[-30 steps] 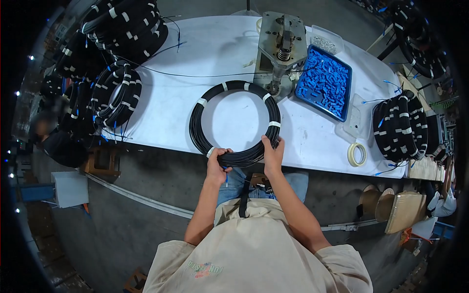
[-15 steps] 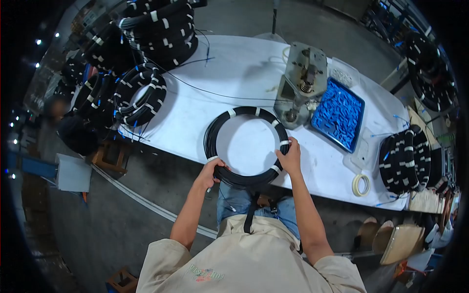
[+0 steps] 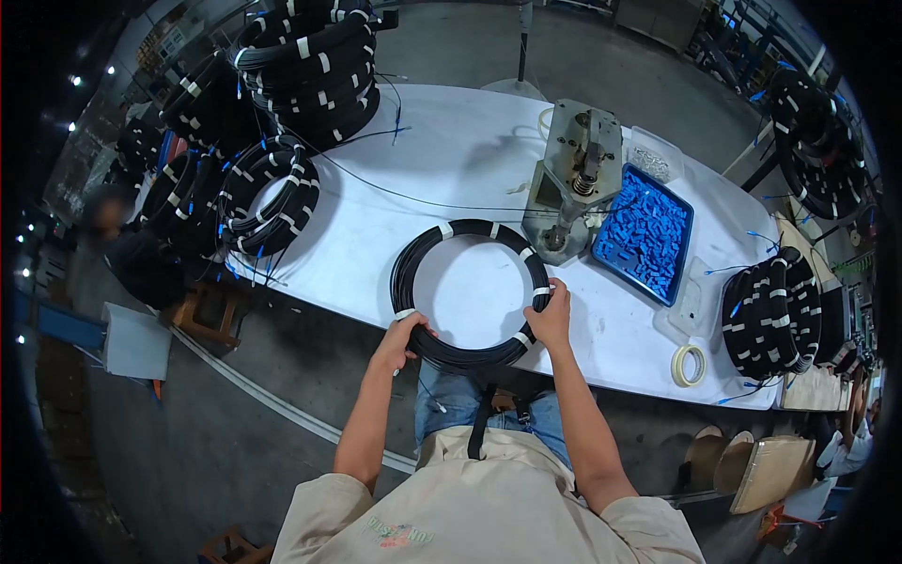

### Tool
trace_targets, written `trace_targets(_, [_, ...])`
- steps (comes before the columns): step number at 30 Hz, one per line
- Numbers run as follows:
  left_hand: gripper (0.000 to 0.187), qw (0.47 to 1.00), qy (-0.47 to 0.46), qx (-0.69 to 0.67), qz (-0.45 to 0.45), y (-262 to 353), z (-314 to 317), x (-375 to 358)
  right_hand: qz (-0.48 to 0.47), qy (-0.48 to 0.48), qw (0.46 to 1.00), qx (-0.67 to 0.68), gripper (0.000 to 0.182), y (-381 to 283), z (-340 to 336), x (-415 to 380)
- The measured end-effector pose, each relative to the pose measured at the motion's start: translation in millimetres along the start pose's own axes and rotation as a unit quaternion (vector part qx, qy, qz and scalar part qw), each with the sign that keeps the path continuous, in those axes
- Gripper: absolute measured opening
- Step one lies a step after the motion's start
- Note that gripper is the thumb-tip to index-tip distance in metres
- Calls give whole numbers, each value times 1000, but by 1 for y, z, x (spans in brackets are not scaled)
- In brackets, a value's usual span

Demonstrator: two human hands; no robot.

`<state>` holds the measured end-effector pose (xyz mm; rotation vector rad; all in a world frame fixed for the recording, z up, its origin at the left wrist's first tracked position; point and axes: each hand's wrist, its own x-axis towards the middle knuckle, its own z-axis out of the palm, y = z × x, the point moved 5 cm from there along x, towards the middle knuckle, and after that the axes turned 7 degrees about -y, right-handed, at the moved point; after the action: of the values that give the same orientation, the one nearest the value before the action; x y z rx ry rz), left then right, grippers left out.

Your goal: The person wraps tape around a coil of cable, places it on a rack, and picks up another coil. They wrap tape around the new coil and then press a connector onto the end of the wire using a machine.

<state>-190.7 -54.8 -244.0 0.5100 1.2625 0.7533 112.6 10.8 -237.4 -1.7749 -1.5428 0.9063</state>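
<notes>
Pale beige short-sleeved shirt (image 3: 507, 512) worn over blue jeans (image 3: 439, 406), with a black strap (image 3: 482, 425) at the front.
The shirt is plain, loose cloth, lightly creased, its sleeves (image 3: 329, 505) wide and cut to end near the elbow, leaving forearms (image 3: 362, 423) and hands (image 3: 396, 346) bare; a small print (image 3: 401, 533) sits on one side of the chest, green letters in a shallow curve with reddish-orange marks against them, the wording too small to read surely; the hem bunches in soft folds at the waist, the flat, narrow strap overlaps it, and the jeans are medium-blue denim with paler, faded patches.
</notes>
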Motion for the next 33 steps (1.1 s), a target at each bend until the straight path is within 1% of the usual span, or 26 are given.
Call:
trace_targets(1, [18, 1000, 10, 5, 11, 4, -2, 1, 1, 2, 1000, -1, 70, -1, 0, -1])
trace_targets(2, [18, 1000, 8, 4, 11, 7, -3, 2, 2, 3, 1000, -4, 77, -2, 0, -3])
trace_targets(3, [19, 998, 35, 51, 15, 17, -3, -4, 3, 4, 1000, -7, 83, -4, 0, -6])
trace_targets(4, [20, 993, 62, 99, 20, 24, -6, -7, 3, 5, 1000, -7, 83, -5, -1, -11])
trace_targets(5, [25, 992, 57, 116, 10, 26, -13, -4, 8, 3, 1000, -23, 90, -5, -3, -17])
trace_targets(6, [25, 991, 55, 118, 9, 30, -12, -5, 15, 0, 999, -38, 98, -3, -4, -25])
trace_targets(7, [25, 989, 59, 137, 6, 36, -9, -8, 47, -32, 997, -52, 108, 5, -2, -32])
trace_targets(8, [26, 986, 61, 157, 4, 41, -6, -8, 51, -27, 997, -52, 108, 9, -5, -42])
trace_targets(9, [26, 980, 60, 192, 3, 44, -6, -5, 71, -43, 993, -82, 109, 10, -6, -51])
trace_targets(10, [26, 979, 56, 194, 3, 47, -4, -3, 92, -61, 988, -112, 110, 9, -9, -59])
trace_targets(11, [24, 976, 39, 214, 1, 50, -3, -2, 108, -74, 986, -99, 111, 6, -14, -66])
trace_targets(12, [22, 972, 23, 232, 1, 53, -1, 0, 108, -73, 987, -98, 111, 2, -16, -67])
trace_targets(14, [19, 970, 27, 241, -6, 55, -6, 7, 124, -61, 984, -109, 113, -3, -17, -70])
trace_targets(15, [17, 968, 31, 250, -12, 57, -6, 8, 126, -61, 984, -107, 113, -5, -16, -68])
trace_targets(17, [16, 966, 35, 256, -6, 61, -5, 7, 96, -77, 987, -107, 115, -13, -14, -60])
trace_targets(19, [15, 964, 38, 262, -1, 66, -5, 9, 102, -83, 987, -95, 116, -11, -9, -58])
trace_targets(21, [16, 965, 5, 260, 5, 67, -4, 11, 111, -90, 986, -84, 118, -4, -3, -61])
trace_targets(23, [17, 960, 1, 280, -5, 60, -9, 16, 103, -72, 991, -49, 119, 5, -1, -69])
trace_targets(25, [18, 953, -6, 302, -9, 63, -1, 17, 118, -68, 989, -65, 119, 2, -9, -75])
trace_targets(27, [20, 955, -20, 295, -34, 59, 5, 11, 135, -71, 985, -79, 120, 4, -11, -80])
trace_targets(33, [24, 959, -12, 282, -23, 58, 7, 12, 139, -74, 983, -95, 119, 5, -15, -73])
